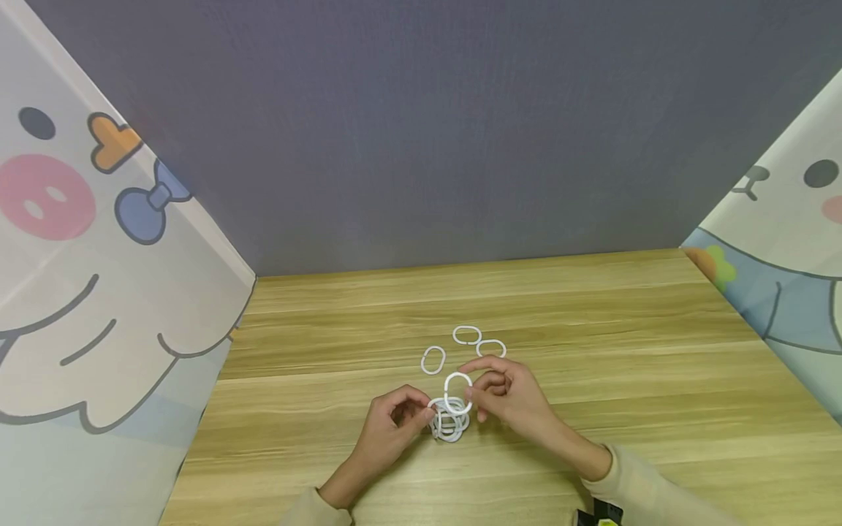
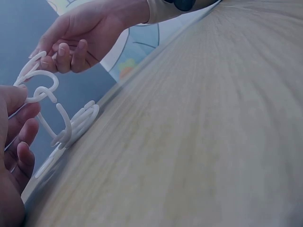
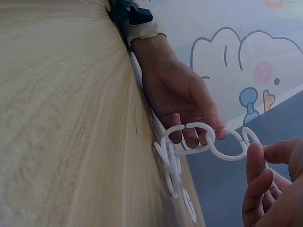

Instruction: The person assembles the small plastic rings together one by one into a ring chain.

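Observation:
My left hand (image 1: pixel 393 427) pinches a white oval plastic ring between thumb and forefinger. That ring is linked with others in a small chain (image 1: pixel 450 438), whose lower rings rest heaped on the table. Opposite it, my right hand (image 1: pixel 516 398) pinches another white ring (image 1: pixel 458 375) between thumb and fingers, raised above the heap. Seen from the right wrist, a linked ring (image 3: pixel 227 158) hangs between the two hands, touching the ring in my right hand (image 3: pixel 274 187). In the left wrist view a narrow gap shows in one chain ring (image 2: pixel 66 118).
Three loose white rings lie beyond the hands: one at left (image 1: pixel 423 363), one farther back (image 1: pixel 467 327) and one beside it (image 1: pixel 491 341), near the right fingers. The wooden table (image 1: pixel 316 329) meets a grey panel (image 1: pixel 447 146) behind, with cartoon-printed panels on both sides.

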Available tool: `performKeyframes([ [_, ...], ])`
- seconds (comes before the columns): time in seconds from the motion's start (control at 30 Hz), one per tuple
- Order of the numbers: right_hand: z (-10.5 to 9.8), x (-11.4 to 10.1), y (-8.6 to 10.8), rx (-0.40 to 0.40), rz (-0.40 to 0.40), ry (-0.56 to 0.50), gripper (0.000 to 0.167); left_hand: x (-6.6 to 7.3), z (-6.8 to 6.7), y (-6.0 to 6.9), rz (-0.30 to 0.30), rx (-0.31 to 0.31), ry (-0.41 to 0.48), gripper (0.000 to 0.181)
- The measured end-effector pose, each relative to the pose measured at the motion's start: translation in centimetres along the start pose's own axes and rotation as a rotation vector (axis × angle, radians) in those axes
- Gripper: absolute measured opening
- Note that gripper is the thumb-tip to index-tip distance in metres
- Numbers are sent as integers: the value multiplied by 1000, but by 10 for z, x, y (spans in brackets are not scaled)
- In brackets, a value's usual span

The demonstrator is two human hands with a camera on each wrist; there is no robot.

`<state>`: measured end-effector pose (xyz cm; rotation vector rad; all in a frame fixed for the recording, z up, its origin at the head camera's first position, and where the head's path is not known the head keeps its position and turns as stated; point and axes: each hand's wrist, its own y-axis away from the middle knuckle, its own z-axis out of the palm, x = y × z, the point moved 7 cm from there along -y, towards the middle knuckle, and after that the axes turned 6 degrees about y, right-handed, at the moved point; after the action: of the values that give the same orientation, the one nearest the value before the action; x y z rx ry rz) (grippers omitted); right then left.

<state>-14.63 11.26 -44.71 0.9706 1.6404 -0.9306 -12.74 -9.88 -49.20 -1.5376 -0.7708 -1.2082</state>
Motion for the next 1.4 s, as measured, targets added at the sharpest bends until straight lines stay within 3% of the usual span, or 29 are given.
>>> performKeyframes([
  [0.33, 2, 5, 1, -31, 21, 20, 32, 1, -1, -1, -17, 13, -9, 4],
  [0.93, 3, 10, 0, -37, 52, 28, 33, -1, -1, 0, 12, 17, -15, 12],
  [1.4, 4, 12, -1, -40, 41, 29, 31, 0, -2, -1, 43, 17, -25, 5],
])
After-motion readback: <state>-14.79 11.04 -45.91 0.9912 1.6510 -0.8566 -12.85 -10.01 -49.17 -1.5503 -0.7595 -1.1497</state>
